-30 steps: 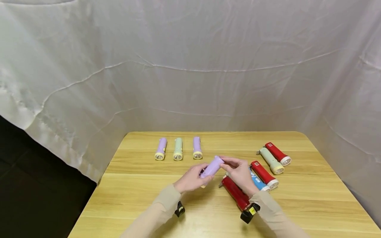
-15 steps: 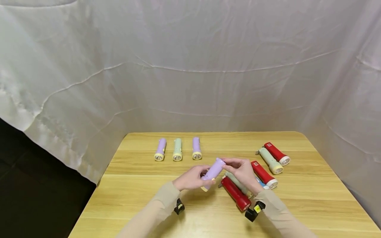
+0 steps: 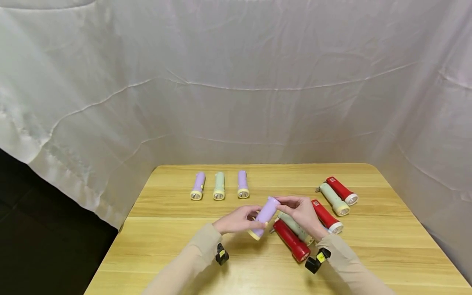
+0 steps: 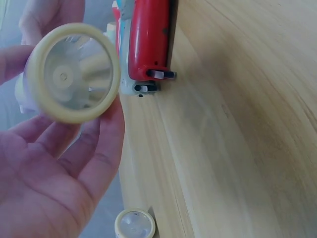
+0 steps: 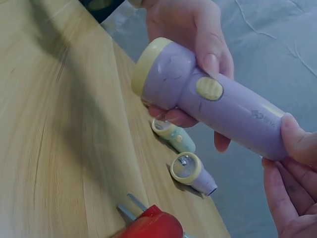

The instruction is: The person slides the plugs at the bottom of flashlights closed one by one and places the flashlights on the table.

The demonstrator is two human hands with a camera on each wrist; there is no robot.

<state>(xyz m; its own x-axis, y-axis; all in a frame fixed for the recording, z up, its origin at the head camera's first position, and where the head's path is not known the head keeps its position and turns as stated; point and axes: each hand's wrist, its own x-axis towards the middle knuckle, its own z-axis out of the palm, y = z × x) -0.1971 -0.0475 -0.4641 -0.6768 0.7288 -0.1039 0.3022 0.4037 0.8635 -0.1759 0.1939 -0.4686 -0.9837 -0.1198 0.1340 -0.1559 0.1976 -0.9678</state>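
A purple flashlight (image 3: 266,211) with a cream head ring is held above the table between both hands. My left hand (image 3: 236,219) grips it near the head, its thumb beside the cream switch (image 5: 210,88) in the right wrist view. At the tail end, my right hand (image 3: 301,212) pinches the body between thumb and fingers. The lens (image 4: 77,74) faces the left wrist camera. Below the right hand lie a red flashlight (image 3: 291,239) with metal prongs and a pale green flashlight (image 3: 293,226), side by side.
Two purple flashlights (image 3: 198,185) and a pale green one (image 3: 219,185) lie in a row toward the back left of the wooden table (image 3: 166,254). Farther right are red flashlights (image 3: 326,216) and another green one (image 3: 333,198). A grey cloth (image 3: 258,114) hangs behind.
The purple flashlight has shifted slightly right and tilted, bringing its cream head into sight below the left hand. My right hand has moved slightly right, uncovering the green flashlight beside the red one.
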